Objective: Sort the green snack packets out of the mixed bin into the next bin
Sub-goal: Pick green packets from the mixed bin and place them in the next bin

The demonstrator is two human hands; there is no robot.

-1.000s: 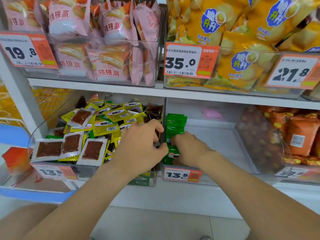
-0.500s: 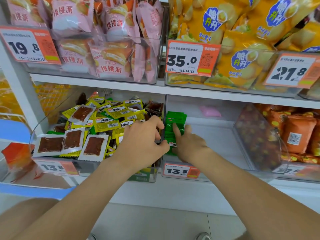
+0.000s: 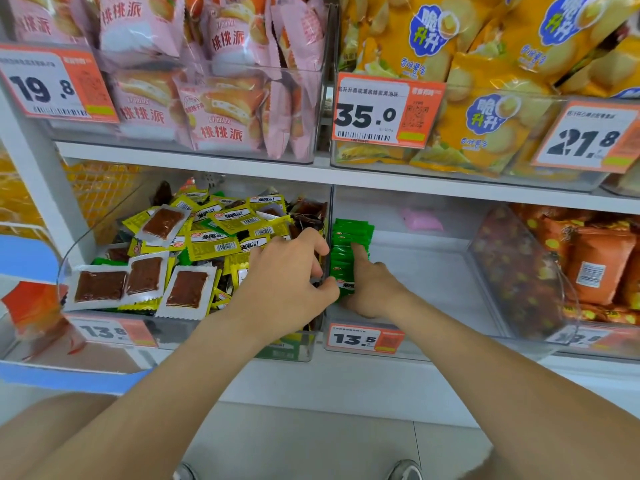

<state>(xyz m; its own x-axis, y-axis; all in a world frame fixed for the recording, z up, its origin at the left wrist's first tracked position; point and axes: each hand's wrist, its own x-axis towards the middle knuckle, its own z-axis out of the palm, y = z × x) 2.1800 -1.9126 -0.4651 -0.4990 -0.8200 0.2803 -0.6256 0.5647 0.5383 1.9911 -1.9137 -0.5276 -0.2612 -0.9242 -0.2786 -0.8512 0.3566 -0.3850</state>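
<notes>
Two hands: the left hand and the right hand met at the clear wall between the bins, the left at 9 o'clock of it and the right at 3 o'clock.
Left fingers: curled narrow over that wall, with the thumb tip against the nearest packet of the row; I could not tell whether they pinched anything.
Right fingers: the index finger lay straight along the row's 3 o'clock side and pressed it toward the wall; the rest were tucked under and out of sight.
Green packets: stood on edge in a tight row inside the next bin, hard against its 9 o'clock wall.
Mixed bin: was heaped with yellow packets and white-edged brown packets; a sliver of green showed at its 9 o'clock side, so the sorting looked unfinished.
Price tag: read 13.5, at the next bin's 6 o'clock edge.
Risk, toppling: the row would probably fall toward 3 o'clock once the index finger lifted, since thin packets on edge had support on one side only.
Risk, spill: digging for buried green could push the loose heap over the bin's low rim at 6 o'clock.
Risk, mis-sort: a yellow packet might ride across with a green one.
</notes>
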